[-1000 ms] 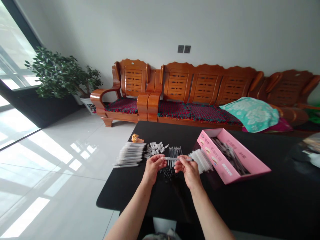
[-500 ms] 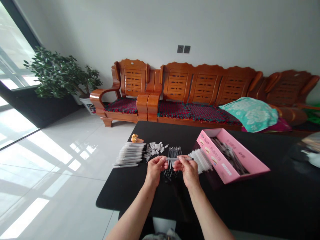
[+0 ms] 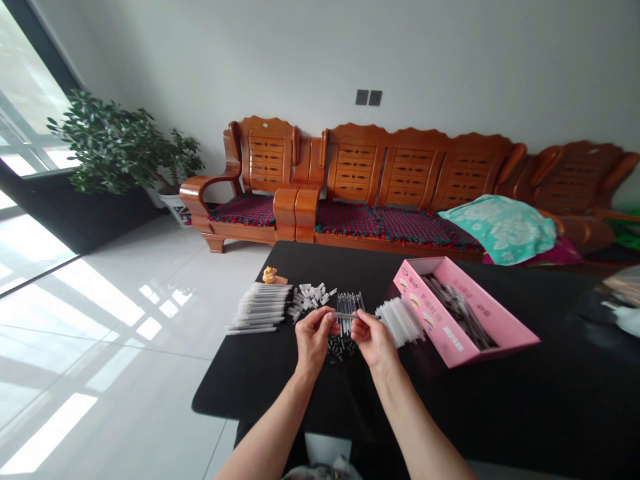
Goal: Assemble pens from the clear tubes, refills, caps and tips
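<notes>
Both my hands hold one slim pen (image 3: 346, 316) level above the table, between pinched fingertips. My left hand (image 3: 313, 337) grips its left end, and my right hand (image 3: 374, 339) grips it towards the right, where a dark tip sticks out past the fingers. Just behind the pen lies a bunch of thin ink refills (image 3: 351, 302). Small black plugs (image 3: 341, 348) are heaped below, between my hands. Beyond my left hand are short whitish caps (image 3: 313, 297) and a row of pens with pale barrels (image 3: 260, 310). Clear white tubes (image 3: 399, 320) lie right of my right hand.
An open pink box (image 3: 500, 323) with dark slender pieces inside stands on the black table (image 3: 450, 407) at the right. A small yellow figurine (image 3: 270, 275) sits at the far left. Behind the table runs a wooden sofa (image 3: 390, 167); a clear bag (image 3: 625, 300) lies far right.
My hands have shifted slightly upward with the pen. My right fingers have turned a little and sit nearer the pen's dark right end. The laid-out parts look the same.
</notes>
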Tool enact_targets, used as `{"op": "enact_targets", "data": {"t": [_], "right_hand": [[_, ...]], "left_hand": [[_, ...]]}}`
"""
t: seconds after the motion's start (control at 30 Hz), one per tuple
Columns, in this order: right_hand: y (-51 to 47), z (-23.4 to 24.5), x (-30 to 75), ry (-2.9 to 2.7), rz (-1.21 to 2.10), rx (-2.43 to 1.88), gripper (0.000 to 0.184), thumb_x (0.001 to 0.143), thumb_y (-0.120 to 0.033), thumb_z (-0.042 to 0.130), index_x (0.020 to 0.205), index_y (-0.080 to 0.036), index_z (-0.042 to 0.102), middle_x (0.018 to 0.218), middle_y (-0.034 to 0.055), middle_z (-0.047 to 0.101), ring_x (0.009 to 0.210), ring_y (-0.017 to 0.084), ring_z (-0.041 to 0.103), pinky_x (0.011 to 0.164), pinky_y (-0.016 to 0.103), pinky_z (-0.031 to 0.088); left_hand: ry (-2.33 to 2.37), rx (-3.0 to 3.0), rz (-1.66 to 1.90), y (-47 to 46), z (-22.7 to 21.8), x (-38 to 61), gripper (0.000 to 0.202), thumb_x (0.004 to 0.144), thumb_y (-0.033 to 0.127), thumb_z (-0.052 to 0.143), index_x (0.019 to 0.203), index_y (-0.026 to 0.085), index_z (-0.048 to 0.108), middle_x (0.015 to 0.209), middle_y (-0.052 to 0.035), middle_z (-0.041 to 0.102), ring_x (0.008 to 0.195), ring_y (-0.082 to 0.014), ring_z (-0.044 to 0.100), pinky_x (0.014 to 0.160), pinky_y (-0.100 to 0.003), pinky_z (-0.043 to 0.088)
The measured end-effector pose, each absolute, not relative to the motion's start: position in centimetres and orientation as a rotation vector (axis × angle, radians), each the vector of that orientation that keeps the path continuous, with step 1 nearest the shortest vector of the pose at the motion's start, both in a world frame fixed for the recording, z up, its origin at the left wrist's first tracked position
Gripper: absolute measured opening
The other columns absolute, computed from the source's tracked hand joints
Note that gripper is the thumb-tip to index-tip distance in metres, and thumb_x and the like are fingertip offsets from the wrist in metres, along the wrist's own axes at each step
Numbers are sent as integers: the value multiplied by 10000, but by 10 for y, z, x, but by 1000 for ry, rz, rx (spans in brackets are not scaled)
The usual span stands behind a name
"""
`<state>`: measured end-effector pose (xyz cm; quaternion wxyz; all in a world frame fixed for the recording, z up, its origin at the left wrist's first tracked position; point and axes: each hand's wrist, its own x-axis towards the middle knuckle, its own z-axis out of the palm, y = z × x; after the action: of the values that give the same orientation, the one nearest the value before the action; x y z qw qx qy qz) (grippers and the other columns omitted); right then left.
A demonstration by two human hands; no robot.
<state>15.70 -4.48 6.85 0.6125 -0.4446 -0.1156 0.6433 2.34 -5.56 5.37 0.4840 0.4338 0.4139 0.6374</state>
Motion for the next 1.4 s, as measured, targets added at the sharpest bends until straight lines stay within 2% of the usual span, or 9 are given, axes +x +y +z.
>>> {"op": "enact_targets", "data": {"t": [0.17, 0.3, 0.43, 0.57, 0.7, 0.83, 0.93, 1.27, 1.4], "right_hand": [[-40, 61, 164, -224, 1597, -1051, 146, 835, -137, 654, 692, -121, 626, 430, -19, 604, 333, 85, 562, 314, 134, 472], [-39, 60, 166, -182, 1664, -1072, 170, 850, -131, 640, 681, -118, 628, 432, -16, 604, 318, 85, 557, 304, 125, 448], [-41, 63, 160, -156, 1663, -969, 195, 900, -120, 567, 737, -90, 668, 508, 28, 668, 414, 102, 635, 408, 148, 527], [-45, 61, 164, -230, 1719, -914, 201, 925, -192, 550, 878, -64, 698, 629, 81, 731, 525, 143, 700, 502, 211, 588], [-51, 50, 183, -258, 1684, -980, 131, 880, -155, 599, 927, -87, 701, 600, 48, 721, 473, 132, 674, 439, 196, 559], [-59, 37, 198, -219, 1642, -1035, 79, 824, -115, 649, 879, -110, 706, 571, 27, 705, 435, 119, 649, 414, 179, 538], [-62, 32, 201, -203, 1632, -1037, 87, 822, -96, 637, 871, -111, 707, 565, 25, 699, 430, 114, 642, 408, 173, 529], [-59, 24, 206, -253, 1582, -1053, 97, 766, -107, 687, 861, -122, 700, 563, 15, 695, 427, 115, 635, 385, 174, 508], [-64, 18, 209, -346, 1490, -1122, 181, 697, -165, 749, 860, -115, 689, 563, 26, 695, 425, 129, 633, 380, 190, 507]], "left_hand": [[1098, 1214, 1487, -62, 62, 17, 214, 779, 385, 693, 872, 201, 747, 678, -43, 684, 571, -175, 637, 601, -261, 497], [1080, 1280, 1408, -61, 69, 11, 181, 749, 373, 721, 830, 216, 762, 696, -53, 678, 602, -178, 623, 648, -264, 489], [1058, 1264, 1393, -49, 64, 7, 259, 779, 412, 686, 889, 189, 756, 680, -45, 672, 580, -168, 630, 614, -263, 496], [1071, 1133, 1451, -34, 52, -13, 328, 743, 432, 711, 891, 142, 753, 720, -58, 690, 594, -159, 632, 601, -259, 505], [1267, 1024, 1592, -20, 45, -68, 404, 696, 423, 733, 965, 122, 720, 675, -38, 682, 574, -153, 628, 584, -258, 518], [1535, 917, 1770, -15, 34, -133, 383, 676, 439, 709, 887, 121, 683, 641, -19, 667, 544, -143, 621, 585, -266, 529], [1625, 795, 1747, -16, 21, -163, 393, 641, 433, 710, 862, 111, 666, 620, -20, 664, 542, -154, 633, 593, -288, 550], [1804, 740, 1699, -10, -10, -179, 453, 627, 465, 663, 907, 111, 692, 652, -53, 702, 632, -227, 704, 625, -322, 566], [1995, 775, 1636, -4, -8, -182, 426, 650, 452, 646, 927, 137, 723, 615, -35, 697, 695, -240, 712, 716, -338, 549]]}}
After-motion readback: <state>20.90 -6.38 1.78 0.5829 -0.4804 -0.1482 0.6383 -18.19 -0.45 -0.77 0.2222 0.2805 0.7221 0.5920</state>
